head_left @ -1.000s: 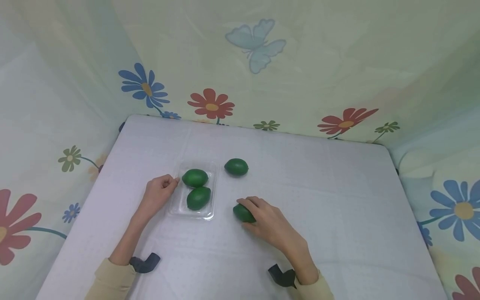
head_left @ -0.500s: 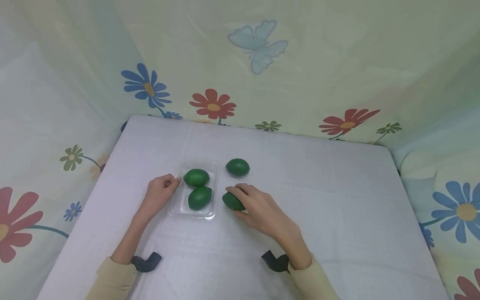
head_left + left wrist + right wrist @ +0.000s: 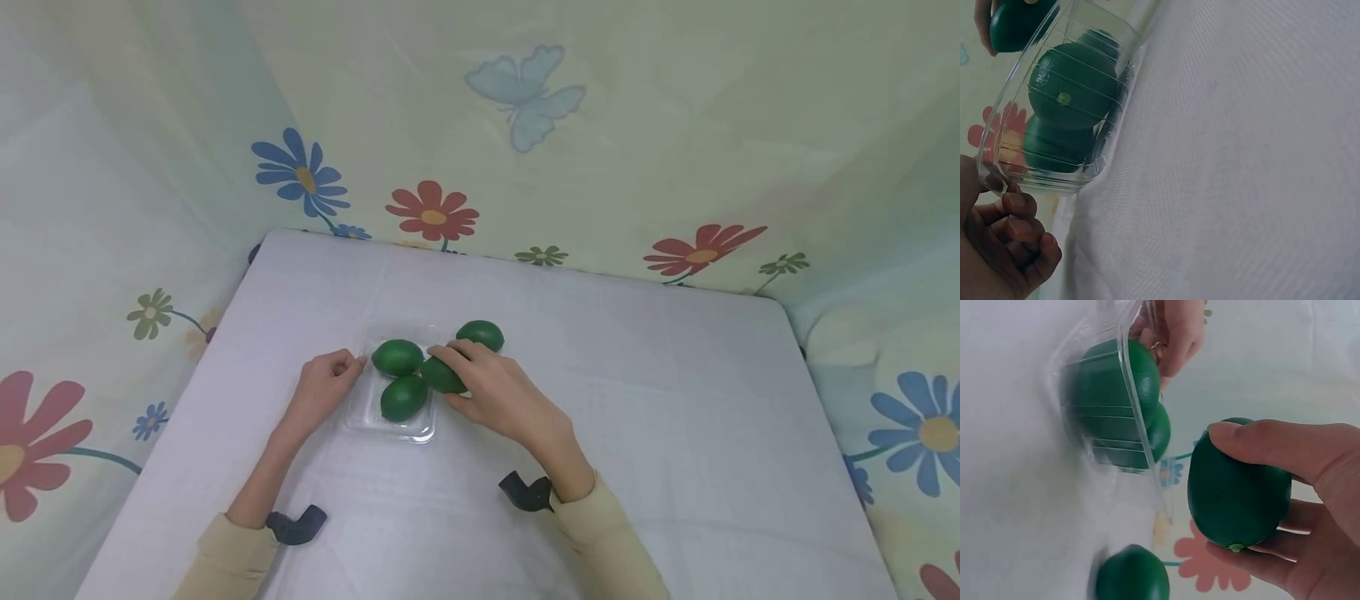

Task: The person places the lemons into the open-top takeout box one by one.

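Note:
A clear plastic container sits left of the table's middle with two green limes inside, the far one and the near one. My left hand pinches its left rim between thumb and curled fingers, plain in the left wrist view at the container's corner. In my right hand I grip a third lime, thumb on one side and fingers on the other. It hangs raised at the container's right rim. Another lime lies on the table just behind my right hand, partly covered by it.
The table wears a white cloth. Flower-printed curtains hang along its back and sides. Dark straps with a protruding piece sit at my left wrist and right wrist.
My right hand has carried its lime left and away from me, from the table to the container's right rim. My left hand stays at the left rim. The view has shifted slightly.

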A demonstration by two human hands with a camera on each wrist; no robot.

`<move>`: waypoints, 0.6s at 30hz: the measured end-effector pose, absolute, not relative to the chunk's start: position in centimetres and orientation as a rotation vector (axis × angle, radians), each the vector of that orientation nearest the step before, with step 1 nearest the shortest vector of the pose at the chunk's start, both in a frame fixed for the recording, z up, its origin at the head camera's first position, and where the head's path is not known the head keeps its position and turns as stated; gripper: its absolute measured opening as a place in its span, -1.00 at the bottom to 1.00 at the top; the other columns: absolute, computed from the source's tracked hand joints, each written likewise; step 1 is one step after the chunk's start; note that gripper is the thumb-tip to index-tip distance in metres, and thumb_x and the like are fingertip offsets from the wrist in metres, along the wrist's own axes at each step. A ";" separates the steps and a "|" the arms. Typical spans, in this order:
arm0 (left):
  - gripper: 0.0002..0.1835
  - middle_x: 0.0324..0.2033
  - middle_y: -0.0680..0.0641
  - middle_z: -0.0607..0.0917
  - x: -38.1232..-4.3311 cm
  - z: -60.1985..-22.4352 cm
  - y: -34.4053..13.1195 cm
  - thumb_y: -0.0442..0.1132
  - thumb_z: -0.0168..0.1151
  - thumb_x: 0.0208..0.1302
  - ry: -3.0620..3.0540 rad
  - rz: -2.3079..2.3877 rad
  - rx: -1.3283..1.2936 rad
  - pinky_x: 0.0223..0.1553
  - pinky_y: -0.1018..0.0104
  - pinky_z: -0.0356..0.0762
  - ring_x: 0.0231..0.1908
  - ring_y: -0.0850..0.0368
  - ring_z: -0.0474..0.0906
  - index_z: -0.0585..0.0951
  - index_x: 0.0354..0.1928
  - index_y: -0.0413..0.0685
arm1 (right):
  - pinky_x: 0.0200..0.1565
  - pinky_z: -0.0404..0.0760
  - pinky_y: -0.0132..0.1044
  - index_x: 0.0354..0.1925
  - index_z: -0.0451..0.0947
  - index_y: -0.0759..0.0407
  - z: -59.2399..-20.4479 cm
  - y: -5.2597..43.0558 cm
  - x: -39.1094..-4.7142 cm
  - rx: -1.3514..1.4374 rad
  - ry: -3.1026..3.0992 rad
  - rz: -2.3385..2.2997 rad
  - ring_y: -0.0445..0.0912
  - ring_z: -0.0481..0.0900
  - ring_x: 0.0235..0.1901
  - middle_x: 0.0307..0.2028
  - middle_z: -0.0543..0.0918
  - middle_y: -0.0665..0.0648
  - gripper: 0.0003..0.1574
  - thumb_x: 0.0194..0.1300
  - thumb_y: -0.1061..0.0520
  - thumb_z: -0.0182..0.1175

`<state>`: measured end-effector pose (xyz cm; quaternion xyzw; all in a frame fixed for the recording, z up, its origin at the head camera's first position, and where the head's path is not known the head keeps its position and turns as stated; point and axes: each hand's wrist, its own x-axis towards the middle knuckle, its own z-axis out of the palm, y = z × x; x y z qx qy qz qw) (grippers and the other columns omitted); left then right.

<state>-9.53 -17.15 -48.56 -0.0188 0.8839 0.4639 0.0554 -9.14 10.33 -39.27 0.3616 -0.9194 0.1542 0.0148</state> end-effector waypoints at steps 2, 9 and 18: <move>-0.59 -0.76 0.12 0.31 -9.5 -48.6 -17.1 0.01 0.08 0.41 2.679 1.410 -0.061 -0.62 0.40 0.21 -0.65 0.17 0.24 0.53 -0.48 -0.17 | -0.08 0.66 -0.25 0.27 0.40 0.01 -39.5 9.8 -9.7 1.133 -2.851 0.505 -0.07 0.62 -0.02 0.08 0.58 0.11 -0.25 0.14 0.04 0.42; -0.59 -0.76 0.12 0.30 -9.5 -48.5 -17.1 0.00 0.08 0.42 2.676 1.415 -0.061 -0.62 0.40 0.21 -0.66 0.17 0.23 0.52 -0.47 -0.18 | -0.01 0.64 -0.23 0.28 0.39 0.00 -40.6 7.9 -11.7 1.122 -2.775 0.566 -0.05 0.61 0.04 0.12 0.56 0.11 -0.26 0.18 -0.05 0.39; -0.60 -0.75 0.10 0.32 -9.5 -48.3 -17.1 0.00 0.07 0.42 2.662 1.417 -0.072 -0.60 0.39 0.22 -0.65 0.17 0.25 0.53 -0.47 -0.17 | 0.06 0.61 -0.18 0.29 0.38 -0.02 -42.4 6.4 -13.5 1.105 -2.733 0.599 -0.04 0.56 0.11 0.14 0.55 0.12 -0.26 0.19 -0.07 0.37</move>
